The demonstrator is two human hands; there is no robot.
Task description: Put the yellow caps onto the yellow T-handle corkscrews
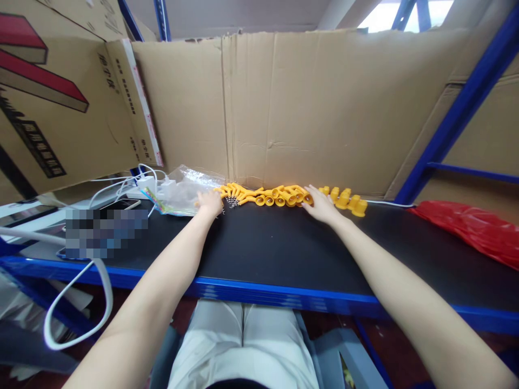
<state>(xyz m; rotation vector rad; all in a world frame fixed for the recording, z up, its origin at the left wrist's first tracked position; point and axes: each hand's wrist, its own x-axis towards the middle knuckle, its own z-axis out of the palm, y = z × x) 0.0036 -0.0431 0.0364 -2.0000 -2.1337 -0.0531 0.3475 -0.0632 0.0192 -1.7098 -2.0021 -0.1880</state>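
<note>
A row of yellow horn-shaped pieces (279,197) lies along the back of the black shelf top, several open round ends facing me. At the row's left end, small silvery chains (232,202) show among thin yellow stems. My left hand (210,203) is at that end, beside a clear plastic bag (184,189); its fingers are too indistinct to read. My right hand (321,205) rests against the right part of the row, fingers apart and thumb toward the open ends. Just right of it stand yellow stepped cup-like pieces (344,199), partly hidden by the hand.
Tall cardboard (324,108) walls off the back, and a printed carton (73,102) stands left. White cables and chargers (146,185), a phone-like device (125,204) and a blurred-out patch lie left. A red plastic bag (470,227) lies right. A blue beam (284,297) edges the front.
</note>
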